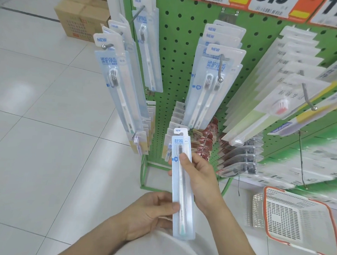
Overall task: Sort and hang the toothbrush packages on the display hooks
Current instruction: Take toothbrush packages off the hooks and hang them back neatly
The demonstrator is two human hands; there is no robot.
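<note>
I'm holding one toothbrush package [181,183] in two hands, out in front of the green pegboard [173,55]. My left hand [151,214] is pinching its lower part with thumb on front, and my right hand [197,175] is gripping the upper half with fingers curled round it. It's standing nearly upright, NEW tab pointing up, handle end down. One basket [295,218] is sitting to my right.

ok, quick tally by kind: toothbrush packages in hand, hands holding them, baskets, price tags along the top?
Toothbrush package in hand: 1
Hands holding it: 2, left hand and right hand
White basket with orange rim: 1
Price tags, all cropped by the frame's top edge: 3
Total: 7
</note>
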